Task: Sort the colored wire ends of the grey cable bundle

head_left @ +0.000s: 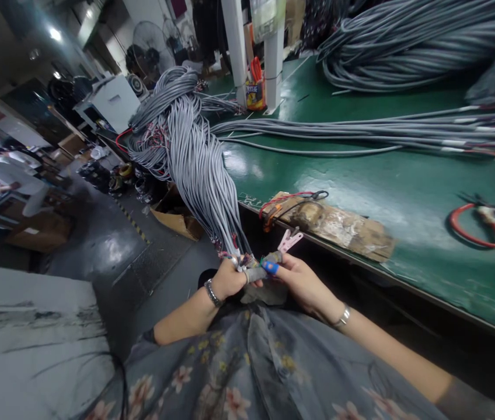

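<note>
A thick bundle of grey cables hangs over the table's near corner towards me, its stripped ends showing thin coloured wires. My left hand is closed round these wire ends, with grey tape on a finger. Close beside it, my right hand has its fingers pinched together at the wires, with blue tape on one fingertip. A small pink two-armed tool sticks up from the right hand's fingers; its working end is hidden. Which wire the right fingertips touch is too small to make out.
A worn wooden board with red and black leads lies along the edge of the green table. Red-handled pliers lie right. Behind are long grey cables, a large cable coil and white posts. A cardboard box stands below.
</note>
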A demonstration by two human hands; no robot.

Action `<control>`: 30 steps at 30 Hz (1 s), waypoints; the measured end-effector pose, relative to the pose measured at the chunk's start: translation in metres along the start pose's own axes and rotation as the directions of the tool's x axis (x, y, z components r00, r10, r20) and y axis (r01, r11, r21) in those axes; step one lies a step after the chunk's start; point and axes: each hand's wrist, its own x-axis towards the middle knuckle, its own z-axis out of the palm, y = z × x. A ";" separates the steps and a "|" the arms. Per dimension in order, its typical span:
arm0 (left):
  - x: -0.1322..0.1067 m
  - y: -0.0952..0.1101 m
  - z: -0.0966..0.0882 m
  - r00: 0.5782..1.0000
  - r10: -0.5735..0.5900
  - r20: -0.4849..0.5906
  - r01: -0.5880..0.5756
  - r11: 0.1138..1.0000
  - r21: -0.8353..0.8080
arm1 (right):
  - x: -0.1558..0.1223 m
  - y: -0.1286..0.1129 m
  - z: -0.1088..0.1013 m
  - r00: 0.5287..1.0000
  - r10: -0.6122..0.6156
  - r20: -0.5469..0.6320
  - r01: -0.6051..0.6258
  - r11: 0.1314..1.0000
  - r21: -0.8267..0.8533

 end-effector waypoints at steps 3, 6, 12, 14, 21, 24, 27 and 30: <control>0.000 -0.002 0.000 1.000 -0.003 -0.008 0.003 1.000 0.003 | 0.000 0.002 0.002 1.000 -0.003 -0.015 0.004 1.000 0.028; -0.001 0.001 0.000 1.000 -0.003 0.002 0.003 1.000 0.006 | -0.002 0.005 0.000 0.999 -0.010 -0.034 0.012 0.998 0.066; -0.001 0.009 0.002 0.999 -0.026 0.034 0.027 0.999 -0.026 | -0.002 0.003 -0.002 0.999 0.002 0.046 -0.007 0.994 0.111; -0.001 0.008 0.001 0.999 -0.033 0.035 0.034 0.999 -0.013 | -0.001 0.002 -0.003 0.998 -0.012 0.057 0.006 0.996 0.091; 0.002 -0.009 -0.007 0.998 -0.022 0.066 0.020 1.000 0.021 | 0.000 0.002 -0.010 0.991 -0.086 0.099 0.092 0.994 -0.054; 0.003 -0.015 -0.008 0.998 -0.027 0.060 0.026 0.999 0.019 | 0.000 0.003 -0.009 0.993 -0.094 0.070 0.100 0.991 -0.087; 0.003 -0.013 -0.003 0.999 -0.027 0.019 0.027 1.000 0.012 | 0.000 0.008 -0.005 0.997 -0.077 -0.016 0.077 0.996 -0.039; 0.001 -0.006 0.003 0.999 -0.005 -0.035 0.005 1.000 -0.001 | 0.000 0.012 0.000 0.997 -0.020 -0.070 0.025 0.997 0.073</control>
